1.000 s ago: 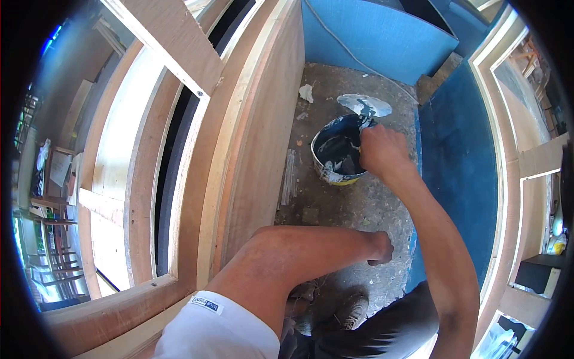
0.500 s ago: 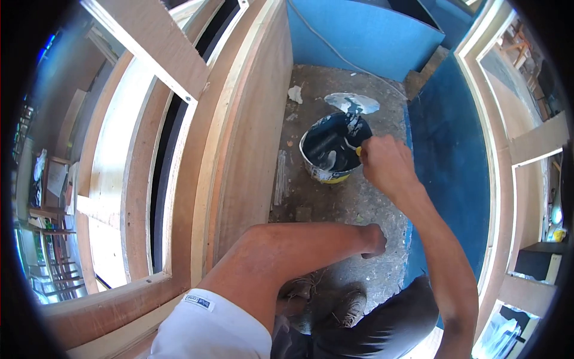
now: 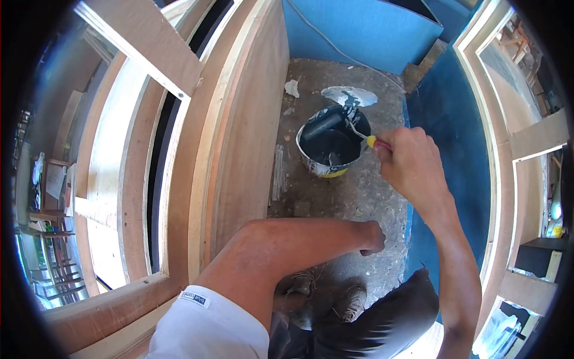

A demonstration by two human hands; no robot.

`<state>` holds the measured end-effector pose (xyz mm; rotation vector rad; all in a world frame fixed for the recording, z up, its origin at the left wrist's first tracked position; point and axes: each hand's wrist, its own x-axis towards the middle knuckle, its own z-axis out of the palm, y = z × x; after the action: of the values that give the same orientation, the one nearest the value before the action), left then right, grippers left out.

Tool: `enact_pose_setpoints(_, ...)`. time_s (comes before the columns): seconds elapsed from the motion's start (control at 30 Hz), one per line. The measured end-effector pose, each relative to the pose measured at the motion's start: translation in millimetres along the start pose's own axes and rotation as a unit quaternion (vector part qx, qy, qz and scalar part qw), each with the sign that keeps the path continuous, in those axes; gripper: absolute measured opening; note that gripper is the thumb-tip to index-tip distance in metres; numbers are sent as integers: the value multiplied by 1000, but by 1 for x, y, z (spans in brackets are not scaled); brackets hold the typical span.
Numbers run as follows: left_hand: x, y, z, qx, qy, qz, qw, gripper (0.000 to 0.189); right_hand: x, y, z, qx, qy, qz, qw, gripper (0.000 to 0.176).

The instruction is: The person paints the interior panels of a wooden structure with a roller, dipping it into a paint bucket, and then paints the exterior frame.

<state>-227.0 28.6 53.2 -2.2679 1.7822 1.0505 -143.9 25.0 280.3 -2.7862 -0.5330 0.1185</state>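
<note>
My right hand (image 3: 412, 158) is closed around the red and yellow handle (image 3: 378, 143) of a paint roller. Its bent wire frame (image 3: 356, 130) reaches over the rim of a round paint bucket (image 3: 327, 170). The roller's sleeve (image 3: 323, 128), coated in dark paint, lies inside against the far wall. Dark paint covers the bucket's inside, and white smears mark its outside. Lower down, my left hand (image 3: 373, 237) is curled into a loose fist above the floor, apart from the bucket; I see nothing in it.
A pale wooden panel (image 3: 251, 125) walls the left side. Blue painted boards stand at the back (image 3: 365, 30) and the right (image 3: 448, 143). A paint-smeared white piece (image 3: 353, 96) lies behind the bucket. A grey cable (image 3: 335, 49) crosses the back board. My shoes (image 3: 354, 302) are below.
My right hand has shifted right and slightly up, drawing the roller's handle outward, so more of the handle and wire frame shows. My left hand remains curled in nearly the same place.
</note>
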Motion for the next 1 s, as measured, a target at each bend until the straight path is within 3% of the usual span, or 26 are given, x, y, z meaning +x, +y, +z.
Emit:
enact_pose_setpoints(0.2, -6, -5, -4, 15, -1, 13, 1000, 24, 8, 21, 39, -17, 4, -32, 999, 10)
enact_pose_setpoints(0.3, -11, 0, 1, -16, 6, 7, 1000, 24, -5, 11, 7, 25, 50, -14, 998, 9)
enact_pose_setpoints(0.5, -5, -2, 0, 8, -4, -4, 1000, 31, -2, 22, 36, -5, 35, -35, 999, 7)
enact_pose_setpoints(0.67, -6, -3, 6, -14, -2, -4, 1000, 30, -15, 12, 11, 37, 38, 9, 999, 7)
enact_pose_setpoints(0.77, -13, -5, -5, 15, -31, 18, 999, 23, -15, 23, 34, 23, 64, -17, 998, 7)
enact_pose_setpoints(0.83, -9, -4, 2, 8, -13, 5, 1000, 26, -8, 24, 37, 17, 25, -34, 999, 7)
enact_pose_setpoints(1.0, -5, -6, 4, -14, -20, -3, 1000, 28, -19, 15, 14, 32, 58, -16, 998, 7)
